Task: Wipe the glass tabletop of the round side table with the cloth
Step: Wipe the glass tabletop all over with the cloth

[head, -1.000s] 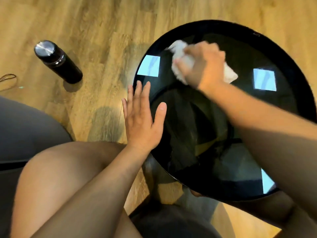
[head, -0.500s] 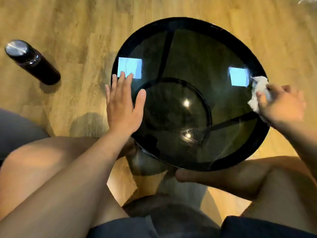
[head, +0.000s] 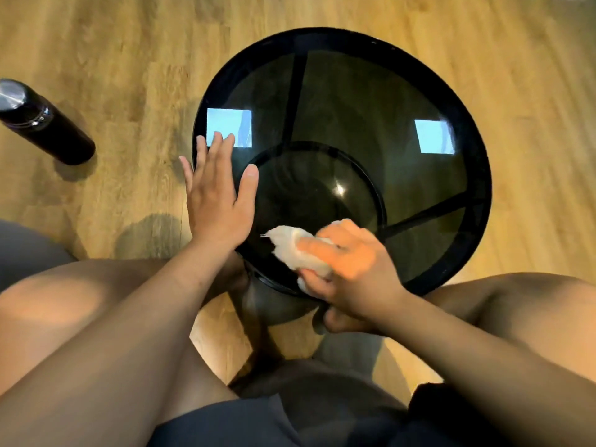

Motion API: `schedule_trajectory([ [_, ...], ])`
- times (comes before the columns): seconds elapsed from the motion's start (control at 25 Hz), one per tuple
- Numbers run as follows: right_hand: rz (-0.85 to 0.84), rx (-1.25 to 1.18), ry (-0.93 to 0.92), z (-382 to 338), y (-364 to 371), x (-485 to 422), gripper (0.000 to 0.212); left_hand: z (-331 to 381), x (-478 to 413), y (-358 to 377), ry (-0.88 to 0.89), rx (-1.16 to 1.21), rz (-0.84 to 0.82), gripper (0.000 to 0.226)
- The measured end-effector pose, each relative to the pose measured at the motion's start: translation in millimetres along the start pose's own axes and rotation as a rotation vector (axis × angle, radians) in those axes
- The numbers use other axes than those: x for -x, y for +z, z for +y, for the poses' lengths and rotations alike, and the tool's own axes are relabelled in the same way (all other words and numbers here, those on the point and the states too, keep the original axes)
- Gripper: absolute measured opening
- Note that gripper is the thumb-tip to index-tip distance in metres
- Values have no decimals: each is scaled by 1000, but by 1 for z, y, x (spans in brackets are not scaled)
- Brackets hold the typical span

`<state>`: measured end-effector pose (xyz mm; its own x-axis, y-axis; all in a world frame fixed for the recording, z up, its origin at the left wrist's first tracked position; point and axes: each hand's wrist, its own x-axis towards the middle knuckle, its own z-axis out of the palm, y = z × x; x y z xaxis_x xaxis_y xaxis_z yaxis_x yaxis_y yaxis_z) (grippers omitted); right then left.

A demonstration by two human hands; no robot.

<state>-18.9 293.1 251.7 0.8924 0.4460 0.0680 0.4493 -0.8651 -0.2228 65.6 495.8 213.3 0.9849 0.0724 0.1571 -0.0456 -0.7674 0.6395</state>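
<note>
The round side table (head: 477, 201) has a dark glass top in a black rim and stands on the wood floor between my knees. A white crumpled cloth (head: 295, 248) lies on the glass at the near edge. My right hand (head: 351, 269) grips it and presses it down there. My left hand (head: 219, 195) rests flat on the left edge of the glass, fingers spread, holding nothing. Two bright square reflections show on the glass.
A black bottle (head: 42, 124) with a silver cap stands on the floor to the left of the table. My bare knees flank the near side of the table. Wood floor surrounds the table on the far and right sides.
My right hand has swept the cloth from the far side of the glass, round by the right rim, to the near edge. My left hand stays on the left edge.
</note>
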Motion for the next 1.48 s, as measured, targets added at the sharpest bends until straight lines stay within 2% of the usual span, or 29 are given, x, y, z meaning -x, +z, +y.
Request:
schedule_trajectory([
  [0.08, -16, 164, 242, 82, -28, 25, 44, 1, -1, 0, -8, 11, 10, 60],
  [0.16, -54, 260, 629, 153, -66, 30, 59, 1, -1, 0, -21, 25, 28, 61],
  [0.2, -64, 250, 759, 168, -77, 23, 64, 0, -1, -1, -26, 35, 34, 62],
  [0.24, -60, 223, 801, 168, -77, 13, 65, 0, -1, -1, -30, 43, 35, 63],
  [0.32, -12, 217, 744, 128, -61, -6, 55, 1, -2, -2, -33, 48, 30, 64],
  [0.4, -3, 194, 586, 60, -32, -17, 42, 1, -2, -1, -28, 32, 34, 64],
  [0.52, 30, -44, 320, -42, 7, -47, 35, -3, -2, 0, -47, 92, 58, 64],
  [0.6, 11, -183, 146, -63, 10, -53, 35, -1, -1, -1, -87, 191, 65, 63],
  [0.64, 22, -185, 99, -46, 6, -50, 36, 1, -2, -2, -103, 208, 69, 62],
  [0.72, 53, -93, 177, 17, -9, -34, 42, 1, -4, -1, -97, 175, 72, 61],
  [0.88, 54, 158, 616, 166, -58, -29, 53, -1, -3, -1, -33, 100, 65, 62],
  [0.96, 152, 124, 832, 182, -66, -50, 55, -2, -4, 0, -34, 87, 57, 63],
  [1.0, 188, 93, 871, 168, -61, -66, 55, -2, -4, 0, -48, 101, 67, 62],
  [1.04, 187, 103, 853, 139, -50, -84, 54, -1, -5, 0, -59, 126, 76, 62],
  [1.12, 149, 86, 637, 60, -12, -117, 45, -1, -5, 0, -57, 166, 92, 62],
  [1.24, 122, -226, 286, -54, 18, -137, 28, -1, -3, -5, -92, 301, 110, 62],
  [1.28, 134, -305, 207, -57, 16, -134, 25, 1, -4, -7, -93, 294, 107, 62],
  [1.36, 99, -262, 58, -34, 3, -112, 29, 5, -4, -8, 58, 54, 52, 61],
  [1.44, -15, -166, 79, 19, -20, -83, 32, 5, -7, -5, 212, -177, -42, 59],
  [1.48, -8, -125, 126, 54, -29, -75, 32, 5, -8, -5, 213, -218, -82, 61],
])
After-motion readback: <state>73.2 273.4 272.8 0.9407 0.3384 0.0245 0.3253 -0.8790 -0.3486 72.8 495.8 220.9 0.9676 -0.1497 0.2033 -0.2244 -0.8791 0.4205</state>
